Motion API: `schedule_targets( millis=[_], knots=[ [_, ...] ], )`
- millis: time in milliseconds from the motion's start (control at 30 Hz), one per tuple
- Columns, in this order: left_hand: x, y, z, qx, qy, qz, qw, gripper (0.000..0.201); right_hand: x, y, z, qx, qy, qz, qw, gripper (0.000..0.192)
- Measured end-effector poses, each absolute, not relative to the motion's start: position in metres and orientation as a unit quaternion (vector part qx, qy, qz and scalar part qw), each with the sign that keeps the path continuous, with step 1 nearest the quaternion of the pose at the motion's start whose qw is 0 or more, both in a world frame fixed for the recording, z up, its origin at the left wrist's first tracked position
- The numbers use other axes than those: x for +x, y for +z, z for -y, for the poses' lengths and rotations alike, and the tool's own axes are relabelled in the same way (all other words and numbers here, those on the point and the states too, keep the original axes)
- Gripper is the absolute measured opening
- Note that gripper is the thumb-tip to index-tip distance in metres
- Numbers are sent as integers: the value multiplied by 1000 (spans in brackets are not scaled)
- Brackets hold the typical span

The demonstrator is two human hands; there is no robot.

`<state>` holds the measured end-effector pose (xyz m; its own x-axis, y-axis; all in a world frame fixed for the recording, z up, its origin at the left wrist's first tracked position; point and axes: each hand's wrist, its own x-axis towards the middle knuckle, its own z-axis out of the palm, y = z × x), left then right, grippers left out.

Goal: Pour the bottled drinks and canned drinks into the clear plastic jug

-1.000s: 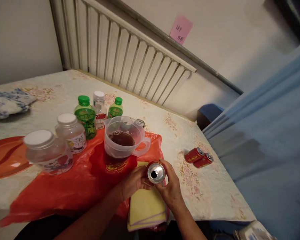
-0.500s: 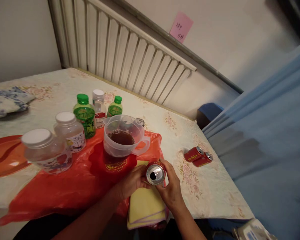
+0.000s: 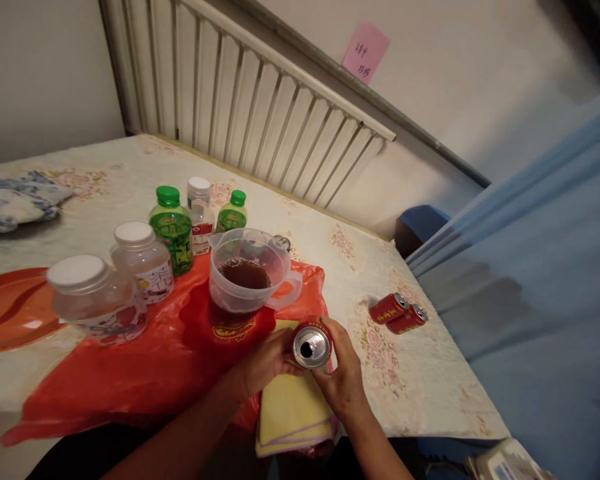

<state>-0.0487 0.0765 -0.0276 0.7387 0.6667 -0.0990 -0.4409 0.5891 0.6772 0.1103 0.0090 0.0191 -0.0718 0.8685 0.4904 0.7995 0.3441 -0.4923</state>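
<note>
Between my two hands is a red drink can (image 3: 312, 345), its silver top facing me with the mouth hole open. My left hand (image 3: 267, 362) grips its left side, and my right hand (image 3: 343, 370) wraps round its right side. Below the can lies a folded yellow cloth (image 3: 293, 413). Just beyond stands a clear plastic measuring jug (image 3: 240, 297) holding dark brown liquid, its handle turned right. Under jug and cloth spreads a red plastic bag (image 3: 130, 380).
Two red cans (image 3: 389, 308) lie on their sides at the right. Left of the jug stand white-lidded jars (image 3: 97, 303) and green-capped bottles (image 3: 173, 230). An orange tray (image 3: 15, 313) is at far left, a radiator (image 3: 260, 107) behind, a blue curtain (image 3: 545, 267) at right.
The view has shifted very slightly. Both hands keep hold of the can in the same place, and nothing else has visibly moved.
</note>
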Motion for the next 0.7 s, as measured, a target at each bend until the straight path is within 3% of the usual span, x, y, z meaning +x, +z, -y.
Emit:
schedule_targets(
  millis=[533,700],
  knots=[
    [-49,-32,-77,329,318,-157,875,34,109,22,-9,-581,51,714,387,62],
    [-50,-39,-79,317,305,-155,885,43,108,49,-10,-591,43,690,415,56]
  ],
)
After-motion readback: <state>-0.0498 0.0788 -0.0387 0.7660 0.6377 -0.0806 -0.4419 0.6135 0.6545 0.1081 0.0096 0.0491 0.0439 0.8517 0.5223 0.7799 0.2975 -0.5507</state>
